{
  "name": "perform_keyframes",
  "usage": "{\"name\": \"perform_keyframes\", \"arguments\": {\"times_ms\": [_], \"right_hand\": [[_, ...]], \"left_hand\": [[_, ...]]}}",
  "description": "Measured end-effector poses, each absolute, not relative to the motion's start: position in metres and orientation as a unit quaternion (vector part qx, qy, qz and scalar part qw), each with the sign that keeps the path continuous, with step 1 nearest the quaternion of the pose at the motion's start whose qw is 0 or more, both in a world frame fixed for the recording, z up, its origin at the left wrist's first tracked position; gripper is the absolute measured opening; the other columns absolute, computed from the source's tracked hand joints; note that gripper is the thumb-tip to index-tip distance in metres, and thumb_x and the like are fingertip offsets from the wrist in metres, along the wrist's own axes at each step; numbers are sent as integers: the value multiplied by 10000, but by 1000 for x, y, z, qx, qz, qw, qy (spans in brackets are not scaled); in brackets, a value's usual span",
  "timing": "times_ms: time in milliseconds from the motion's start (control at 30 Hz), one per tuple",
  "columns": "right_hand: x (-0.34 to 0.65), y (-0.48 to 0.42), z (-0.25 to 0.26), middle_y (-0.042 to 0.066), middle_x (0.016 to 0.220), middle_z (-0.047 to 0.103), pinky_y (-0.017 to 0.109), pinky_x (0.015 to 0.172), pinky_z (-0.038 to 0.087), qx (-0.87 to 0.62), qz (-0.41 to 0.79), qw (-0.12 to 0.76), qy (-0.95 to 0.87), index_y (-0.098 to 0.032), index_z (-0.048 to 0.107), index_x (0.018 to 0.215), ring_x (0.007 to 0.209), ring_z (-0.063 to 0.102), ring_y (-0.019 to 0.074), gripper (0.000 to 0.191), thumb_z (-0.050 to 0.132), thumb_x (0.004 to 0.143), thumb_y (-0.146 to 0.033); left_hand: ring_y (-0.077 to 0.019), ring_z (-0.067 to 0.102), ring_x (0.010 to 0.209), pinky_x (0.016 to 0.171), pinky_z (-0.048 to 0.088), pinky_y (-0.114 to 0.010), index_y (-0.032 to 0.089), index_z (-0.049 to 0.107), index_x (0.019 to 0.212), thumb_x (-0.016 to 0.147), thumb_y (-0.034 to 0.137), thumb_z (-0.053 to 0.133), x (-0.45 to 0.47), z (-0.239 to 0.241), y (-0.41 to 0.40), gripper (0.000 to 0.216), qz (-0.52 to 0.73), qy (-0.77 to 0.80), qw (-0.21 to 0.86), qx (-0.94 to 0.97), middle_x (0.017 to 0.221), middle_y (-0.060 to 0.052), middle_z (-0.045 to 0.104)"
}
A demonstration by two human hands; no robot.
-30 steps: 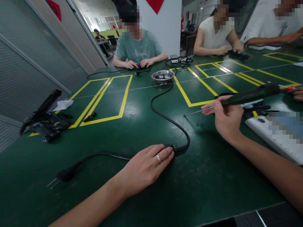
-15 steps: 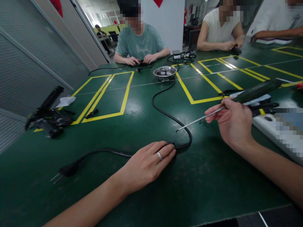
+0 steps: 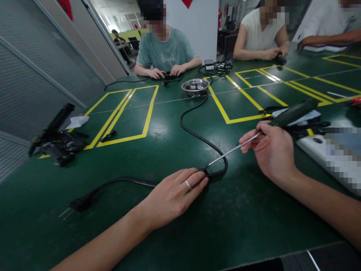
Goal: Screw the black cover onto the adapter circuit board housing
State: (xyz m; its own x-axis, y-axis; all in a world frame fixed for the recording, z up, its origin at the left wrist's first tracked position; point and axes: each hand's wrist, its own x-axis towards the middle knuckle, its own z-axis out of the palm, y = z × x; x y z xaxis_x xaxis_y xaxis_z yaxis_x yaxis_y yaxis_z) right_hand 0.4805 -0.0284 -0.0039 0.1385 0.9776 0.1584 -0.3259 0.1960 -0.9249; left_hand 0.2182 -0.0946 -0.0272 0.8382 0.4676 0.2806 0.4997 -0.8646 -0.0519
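Observation:
My left hand (image 3: 175,195), with a ring on one finger, lies over a small black piece set in the power cord (image 3: 194,132) and holds it against the table. Most of that piece is hidden under the fingers. The cord's two-pin plug (image 3: 80,203) rests to the left of the hand. In my right hand (image 3: 275,152) is a screwdriver (image 3: 233,149), its dark green handle pointing up and to the right. The metal tip comes down at the end of the black piece, close to my left fingertips; whether it touches cannot be seen exactly.
A metal bowl (image 3: 195,91) with small dark items stands ahead. Black gear (image 3: 60,145) lies at the left. On the right are a white device (image 3: 317,150) and dark tools. Yellow tape (image 3: 244,121) marks the green table. Several people sit across it, a cable bundle (image 3: 222,68) between them.
My right hand has moved slightly left, and the screwdriver tip has dropped from above the cord down to the black piece. The left hand stays in place.

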Motion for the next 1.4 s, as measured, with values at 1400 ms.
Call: {"name": "perform_keyframes", "arguments": {"times_ms": [1400], "right_hand": [[480,-29,-9,33,621,700,286,435,489,-387,489,651,-433,-207,529,803,447,613,166,127,535,883,-305]], "left_hand": [[-257,604,1066,888,571,-397,45,551,1258,953,126,500,222,-20,-92,319,-108,-238,113,-959,1147,-159,645]]}}
